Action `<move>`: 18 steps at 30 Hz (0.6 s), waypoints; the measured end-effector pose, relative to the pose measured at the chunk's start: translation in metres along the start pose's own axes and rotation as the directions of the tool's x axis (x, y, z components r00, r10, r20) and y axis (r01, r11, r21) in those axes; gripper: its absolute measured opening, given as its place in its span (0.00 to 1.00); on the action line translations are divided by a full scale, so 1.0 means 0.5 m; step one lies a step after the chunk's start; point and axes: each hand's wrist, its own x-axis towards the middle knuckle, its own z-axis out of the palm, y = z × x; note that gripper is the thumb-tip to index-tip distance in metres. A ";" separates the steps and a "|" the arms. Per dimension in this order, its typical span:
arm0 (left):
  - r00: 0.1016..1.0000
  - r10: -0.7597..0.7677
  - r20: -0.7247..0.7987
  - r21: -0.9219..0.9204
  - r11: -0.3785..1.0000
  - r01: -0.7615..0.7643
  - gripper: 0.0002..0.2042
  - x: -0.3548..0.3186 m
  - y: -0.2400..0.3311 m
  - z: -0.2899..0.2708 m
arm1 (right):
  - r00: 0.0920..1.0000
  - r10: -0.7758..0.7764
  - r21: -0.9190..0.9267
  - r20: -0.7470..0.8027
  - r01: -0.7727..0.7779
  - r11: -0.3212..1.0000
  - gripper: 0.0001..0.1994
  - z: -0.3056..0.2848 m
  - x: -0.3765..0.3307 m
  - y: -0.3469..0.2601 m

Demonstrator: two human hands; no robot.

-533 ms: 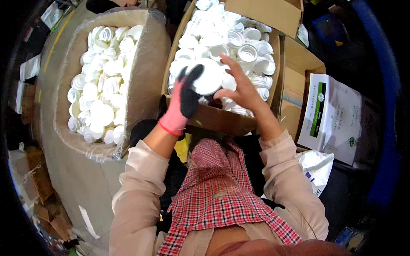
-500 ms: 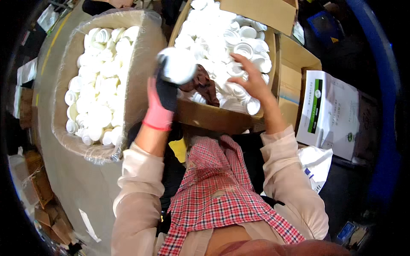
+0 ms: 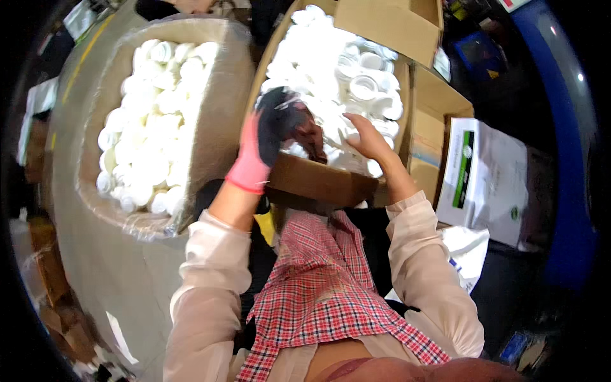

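A film-wrapped cardboard carton heaped with white plastic caps stands at 10 o'clock. At 12 o'clock, a second open carton also brims with white caps. Over its near-left edge, at 11 o'clock, is the left hand in a pink-and-black glove; its fingers are blurred and bent, and I cannot tell whether they grip anything. A crumpled dark-brown cloth lies at their 4 o'clock, right against the glove. The bare right hand, at 2 o'clock, has loose, parted fingers, visibly grasping nothing; the cloth sits at their 8 o'clock, a ring-rimmed cap at their 1 o'clock.
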 end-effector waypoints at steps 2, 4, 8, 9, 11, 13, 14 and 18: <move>0.980 -0.200 0.023 -0.611 0.773 0.172 0.16 -0.007 0.020 0.050 | 0.984 -0.083 -0.157 0.158 0.108 0.982 0.44 0.022 0.036 -0.040; 0.998 -0.031 0.059 -0.320 0.946 0.048 0.14 -0.005 -0.003 0.075 | 0.961 -0.195 -0.184 0.195 0.231 0.955 0.38 0.047 0.052 -0.031; 0.991 0.057 0.117 -0.137 0.990 -0.041 0.11 0.005 -0.028 0.091 | 0.968 -0.101 -0.119 0.228 0.130 0.984 0.30 0.051 0.062 0.026; 0.985 -0.111 0.134 -0.256 0.956 0.142 0.11 0.006 -0.025 0.065 | 0.981 -0.187 -0.020 0.059 0.188 0.982 0.31 0.054 0.065 0.037; 0.884 -0.442 0.150 -0.535 0.716 0.448 0.13 0.003 -0.019 0.039 | 0.998 -0.025 0.101 -0.049 0.030 0.994 0.29 0.005 0.061 0.025; 0.869 -0.487 0.084 -0.446 0.762 0.470 0.14 0.006 -0.035 0.039 | 0.984 0.111 0.227 -0.140 -0.077 0.971 0.27 -0.037 0.053 0.026; 0.836 -0.545 0.067 -0.439 0.736 0.515 0.16 0.013 -0.056 0.046 | 0.978 0.056 0.309 -0.200 0.009 0.951 0.28 -0.049 0.055 0.025; 0.746 -0.630 0.216 -0.521 0.572 0.634 0.23 0.016 -0.014 0.090 | 0.991 0.044 0.803 -0.130 0.079 0.591 0.30 -0.099 0.027 -0.111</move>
